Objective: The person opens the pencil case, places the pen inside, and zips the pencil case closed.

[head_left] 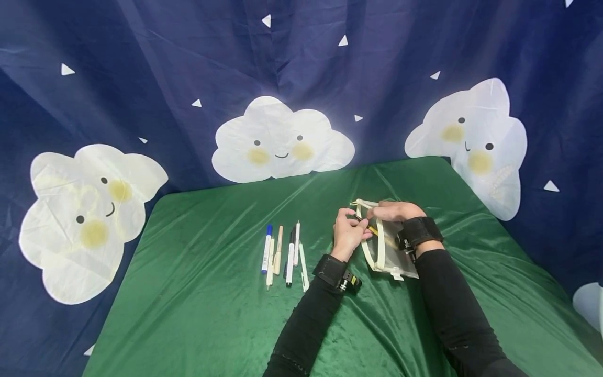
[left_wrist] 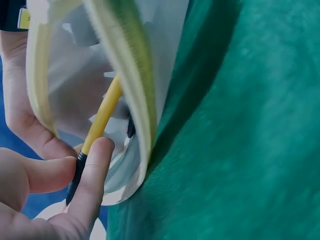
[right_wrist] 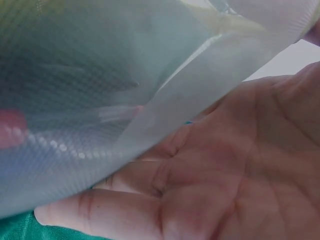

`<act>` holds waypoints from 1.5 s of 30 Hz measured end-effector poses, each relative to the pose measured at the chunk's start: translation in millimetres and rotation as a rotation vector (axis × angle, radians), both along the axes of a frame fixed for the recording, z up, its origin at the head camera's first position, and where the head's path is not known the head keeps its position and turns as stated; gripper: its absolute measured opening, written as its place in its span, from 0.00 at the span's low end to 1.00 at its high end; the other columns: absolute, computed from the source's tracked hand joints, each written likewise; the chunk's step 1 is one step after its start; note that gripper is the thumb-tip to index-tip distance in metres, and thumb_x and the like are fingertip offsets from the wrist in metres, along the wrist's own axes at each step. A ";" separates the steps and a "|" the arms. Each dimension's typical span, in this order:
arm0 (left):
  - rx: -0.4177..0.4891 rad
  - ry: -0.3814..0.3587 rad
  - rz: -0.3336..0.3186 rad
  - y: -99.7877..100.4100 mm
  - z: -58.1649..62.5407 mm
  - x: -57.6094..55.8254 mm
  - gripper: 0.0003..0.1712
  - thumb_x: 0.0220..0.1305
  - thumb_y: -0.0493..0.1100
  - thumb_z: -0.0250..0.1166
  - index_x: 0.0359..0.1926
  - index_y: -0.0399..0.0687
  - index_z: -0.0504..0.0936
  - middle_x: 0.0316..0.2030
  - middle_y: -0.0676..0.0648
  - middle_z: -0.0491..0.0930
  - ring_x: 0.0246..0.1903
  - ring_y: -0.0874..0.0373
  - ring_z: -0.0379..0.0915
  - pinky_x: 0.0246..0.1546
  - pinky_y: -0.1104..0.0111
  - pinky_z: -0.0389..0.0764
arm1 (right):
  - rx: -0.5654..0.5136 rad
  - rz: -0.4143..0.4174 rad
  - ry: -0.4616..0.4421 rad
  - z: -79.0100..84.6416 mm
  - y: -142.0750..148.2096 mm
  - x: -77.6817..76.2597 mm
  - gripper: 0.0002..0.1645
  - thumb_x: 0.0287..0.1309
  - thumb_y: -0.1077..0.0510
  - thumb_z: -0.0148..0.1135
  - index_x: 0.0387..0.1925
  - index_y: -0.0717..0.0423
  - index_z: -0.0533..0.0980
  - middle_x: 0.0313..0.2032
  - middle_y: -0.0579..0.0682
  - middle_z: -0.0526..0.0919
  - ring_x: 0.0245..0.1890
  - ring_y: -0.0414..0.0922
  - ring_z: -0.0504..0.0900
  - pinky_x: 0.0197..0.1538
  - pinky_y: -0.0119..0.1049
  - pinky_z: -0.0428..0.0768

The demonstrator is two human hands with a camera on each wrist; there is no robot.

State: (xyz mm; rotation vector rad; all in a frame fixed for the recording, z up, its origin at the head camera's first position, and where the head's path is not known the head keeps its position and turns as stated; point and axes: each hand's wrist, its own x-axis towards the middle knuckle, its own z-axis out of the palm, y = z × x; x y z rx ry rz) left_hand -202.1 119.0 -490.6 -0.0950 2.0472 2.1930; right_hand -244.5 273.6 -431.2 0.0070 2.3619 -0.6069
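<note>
My left hand [head_left: 347, 230] pinches the black end of a yellow-and-black pen [left_wrist: 102, 117] between thumb and finger. The pen's yellow end slants through the mouth of a see-through mesh zip pouch [head_left: 380, 246] with cream edging. At the pouch's far side, my right hand [head_left: 399, 210] grips the rim. In the right wrist view that palm lies along the sheer wall, its fingers extended beneath the pouch. Inside the pouch, the left wrist view shows a dark-tipped item [left_wrist: 131, 127], most of it hidden by the cream edge.
Left of the pouch lie several pens: a blue-capped marker [head_left: 267, 250], a beige pen [head_left: 278, 250], a black-capped white marker [head_left: 290, 259] and a slim white pen [head_left: 303, 268]. A green cloth [head_left: 198, 314] covers the table. Behind it hangs a blue curtain [head_left: 188, 47] with clouds.
</note>
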 end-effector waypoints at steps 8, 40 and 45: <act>0.003 -0.001 -0.043 8.3 -0.6 0.9 0.22 0.62 0.26 0.66 0.56 0.34 0.73 0.32 0.35 0.86 0.29 0.40 0.89 0.30 0.63 0.89 | -0.028 -0.001 -0.019 0.1 0.5 -2.2 0.57 0.66 0.35 0.46 0.79 0.69 0.42 0.78 0.73 0.44 0.76 0.71 0.53 0.73 0.63 0.64; -0.286 0.053 -0.187 23.7 -12.8 -2.9 0.24 0.50 0.26 0.66 0.49 0.47 0.78 0.40 0.43 0.90 0.43 0.57 0.82 0.40 0.73 0.78 | -0.040 -0.044 -0.013 1.2 4.6 3.6 0.59 0.64 0.33 0.48 0.80 0.63 0.37 0.80 0.69 0.38 0.79 0.70 0.45 0.76 0.62 0.59; -0.355 0.068 -0.191 24.4 -14.0 -3.1 0.21 0.51 0.35 0.73 0.48 0.49 0.80 0.38 0.47 0.90 0.44 0.58 0.83 0.44 0.72 0.79 | -0.022 -0.015 0.008 1.6 4.7 3.2 0.58 0.64 0.34 0.48 0.80 0.65 0.42 0.79 0.70 0.44 0.78 0.70 0.50 0.76 0.61 0.61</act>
